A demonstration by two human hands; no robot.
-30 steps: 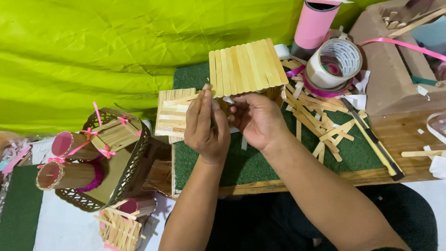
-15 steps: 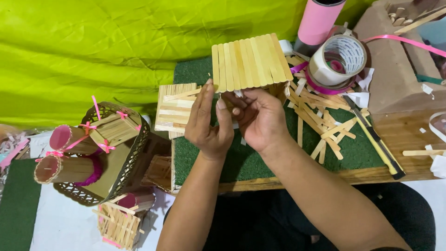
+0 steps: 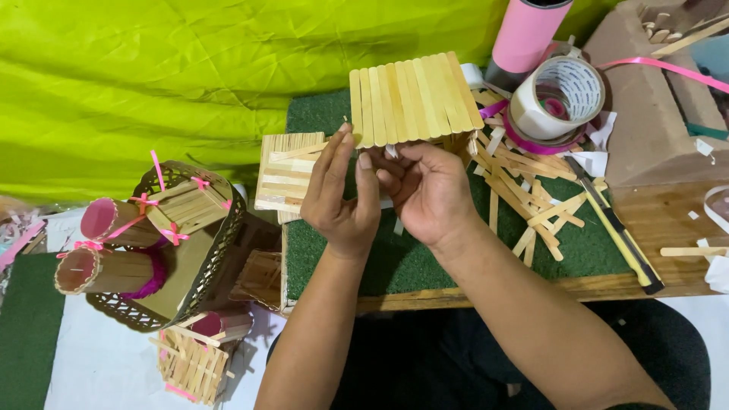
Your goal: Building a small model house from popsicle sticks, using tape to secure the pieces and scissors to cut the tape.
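Wooden stick panel (image 3: 414,95) — flat, pale, left hand (image 3: 342,193) open beside it, right hand (image 3: 425,190) pinching its edge

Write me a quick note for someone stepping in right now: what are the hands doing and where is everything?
Left hand: open fingers against the stick panel's lower left edge.
Right hand: curled under the panel's bottom edge; what it pinches is hidden.
Second panel lies flat on the green mat, left of the hands.
Loose sticks, tape roll on the right.
Done: two panels assembled. Left: loose sticks unused.

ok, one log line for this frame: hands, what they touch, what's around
left hand: fingertips at stick panel edge | right hand: under panel, contact hidden | nearby: loose sticks, tape roll, green mat
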